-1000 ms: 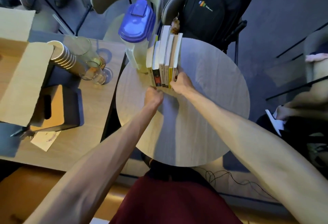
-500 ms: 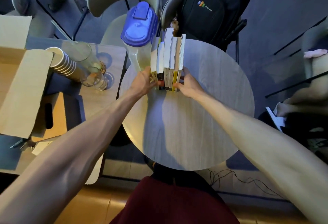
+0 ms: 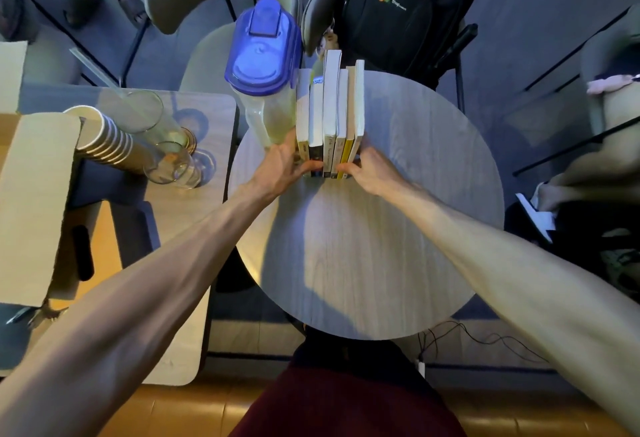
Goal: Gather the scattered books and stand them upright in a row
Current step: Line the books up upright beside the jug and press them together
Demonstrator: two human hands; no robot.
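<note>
Several books point(image 3: 330, 107) stand upright in a tight row at the far side of the round grey table point(image 3: 381, 246), spines toward me, page edges showing on top. My left hand point(image 3: 282, 168) presses against the row's left end, thumb across the lower spines. My right hand point(image 3: 372, 170) presses against the right end beside the yellow-spined book point(image 3: 347, 152). The row is squeezed between both hands.
A clear pitcher with a blue lid point(image 3: 263, 69) stands touching the row's left side. A black backpack point(image 3: 405, 11) sits on a chair behind the table. On the left table are stacked paper cups point(image 3: 104, 140), drinking glasses point(image 3: 166, 146) and a cardboard box point(image 3: 31, 201).
My left hand has moved from a fist in front of the spines to the row's left end. My right hand has slid to the right end. The books stand closer together.
</note>
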